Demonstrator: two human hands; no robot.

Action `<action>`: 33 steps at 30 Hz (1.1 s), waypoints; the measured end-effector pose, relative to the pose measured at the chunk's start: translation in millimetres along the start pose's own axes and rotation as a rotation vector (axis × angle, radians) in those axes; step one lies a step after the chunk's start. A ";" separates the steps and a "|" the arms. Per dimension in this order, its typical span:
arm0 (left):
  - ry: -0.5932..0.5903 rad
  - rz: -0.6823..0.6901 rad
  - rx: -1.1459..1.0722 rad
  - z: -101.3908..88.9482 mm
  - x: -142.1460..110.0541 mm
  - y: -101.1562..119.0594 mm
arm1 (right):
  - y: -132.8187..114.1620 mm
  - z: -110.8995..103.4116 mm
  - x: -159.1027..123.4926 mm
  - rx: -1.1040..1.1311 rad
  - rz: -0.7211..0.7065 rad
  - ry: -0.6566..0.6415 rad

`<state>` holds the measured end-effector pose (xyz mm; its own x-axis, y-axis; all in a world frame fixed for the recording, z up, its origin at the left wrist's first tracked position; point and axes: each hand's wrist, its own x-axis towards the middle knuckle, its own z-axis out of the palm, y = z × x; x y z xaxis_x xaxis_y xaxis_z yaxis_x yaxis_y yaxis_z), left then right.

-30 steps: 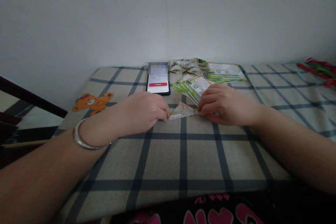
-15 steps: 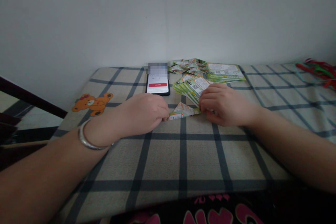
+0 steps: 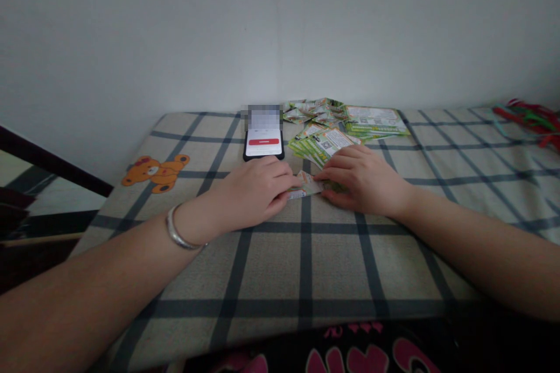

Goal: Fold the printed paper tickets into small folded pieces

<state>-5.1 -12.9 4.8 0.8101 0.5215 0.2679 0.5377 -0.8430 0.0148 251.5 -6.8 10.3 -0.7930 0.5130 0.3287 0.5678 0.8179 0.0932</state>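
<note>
Folded paper (image 3: 308, 187) between left hand (image 3: 258, 191) and right hand (image 3: 362, 179), fingers (image 3: 285, 184) curled narrowly onto its two ends.

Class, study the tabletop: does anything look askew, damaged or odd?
The phone looks odd: blocky pixelation hides its screen's top and runs past its edges. The tablecloth also puckers at the right, unlike its flatter middle.

The left grip (image 3: 258, 192) and right grip (image 3: 363, 180) are bare hands, their forearms uncovered. A smooth, rounded silver metal bangle (image 3: 174, 232) circles the left wrist. At the near edge shows black fabric (image 3: 415, 338), apparently clothing, printed with three small pink hearts and larger pale-outlined pink shapes, one heart-like.
</note>
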 end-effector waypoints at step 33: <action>0.207 -0.189 -0.246 6.4 5.9 9.6 | 0.1 6.0 4.1 0.278 0.036 0.054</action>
<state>6.4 -17.0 0.4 0.6241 0.6544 0.4268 0.5810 -0.7540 0.3066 247.0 -3.1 6.1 -0.7564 0.5343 0.3775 0.5069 0.8434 -0.1781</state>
